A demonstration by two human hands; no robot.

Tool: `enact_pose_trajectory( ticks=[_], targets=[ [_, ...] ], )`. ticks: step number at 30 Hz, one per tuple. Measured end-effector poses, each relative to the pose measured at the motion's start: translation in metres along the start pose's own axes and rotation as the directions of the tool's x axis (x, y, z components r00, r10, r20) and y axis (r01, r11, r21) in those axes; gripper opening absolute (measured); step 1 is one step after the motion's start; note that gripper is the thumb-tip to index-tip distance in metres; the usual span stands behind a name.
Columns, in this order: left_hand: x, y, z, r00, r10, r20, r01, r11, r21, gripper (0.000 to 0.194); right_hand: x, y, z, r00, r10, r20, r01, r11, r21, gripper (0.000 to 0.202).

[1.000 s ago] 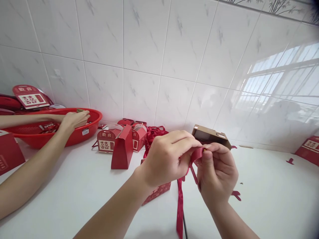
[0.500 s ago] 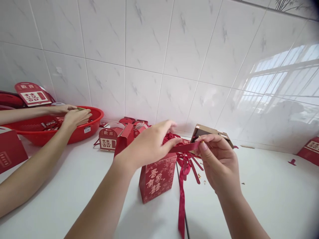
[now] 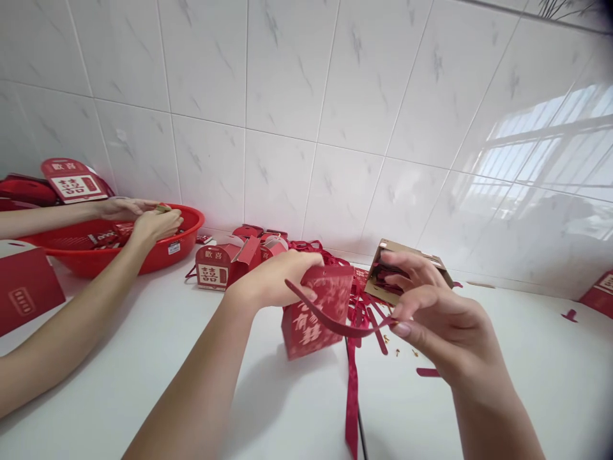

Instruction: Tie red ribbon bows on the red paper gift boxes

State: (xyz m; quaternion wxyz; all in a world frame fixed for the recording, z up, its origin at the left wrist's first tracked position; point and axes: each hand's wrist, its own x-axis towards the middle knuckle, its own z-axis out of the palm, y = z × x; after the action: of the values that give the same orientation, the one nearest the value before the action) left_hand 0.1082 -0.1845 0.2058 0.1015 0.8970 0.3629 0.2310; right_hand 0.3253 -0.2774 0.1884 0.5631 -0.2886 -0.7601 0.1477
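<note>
Left hand (image 3: 272, 278) holds box (image 3: 306, 342), right hand (image 3: 443, 319) strap (image 3: 352, 331)

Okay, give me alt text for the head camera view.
At a white table, the left hand holds a patterned red box while the right hand pinches one end of a thin red strap. Beyond are more red boxes, tangled ribbons and an open cardboard box; to the left, another person's hands are over a red basin.

one red basin (image 3: 160, 257), one cardboard box (image 3: 405, 248), one patterned red box (image 3: 313, 342), one curved strap (image 3: 345, 330), at least three gold fasteners (image 3: 397, 352)
</note>
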Motion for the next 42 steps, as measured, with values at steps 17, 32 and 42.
enact_pose_trajectory(
  ticks=[17,32,42],
  targets=[
    [0.012,0.055,0.030,0.802,-0.043,-0.596,-0.428,0.654,-0.624,0.021,0.000,0.009,0.021,0.874,0.120,-0.471,-0.120,0.992,0.030,0.006],
    [0.014,0.072,0.050,0.693,-0.034,-0.720,-0.541,0.636,-0.550,0.006,-0.001,0.009,0.020,0.853,-0.131,-0.506,0.009,0.972,-0.237,0.008],
    [0.014,0.071,0.051,0.624,0.024,-0.781,-0.576,0.690,-0.438,0.005,-0.003,0.013,0.021,0.846,-0.163,-0.508,0.064,0.976,-0.207,0.015]
  ],
)
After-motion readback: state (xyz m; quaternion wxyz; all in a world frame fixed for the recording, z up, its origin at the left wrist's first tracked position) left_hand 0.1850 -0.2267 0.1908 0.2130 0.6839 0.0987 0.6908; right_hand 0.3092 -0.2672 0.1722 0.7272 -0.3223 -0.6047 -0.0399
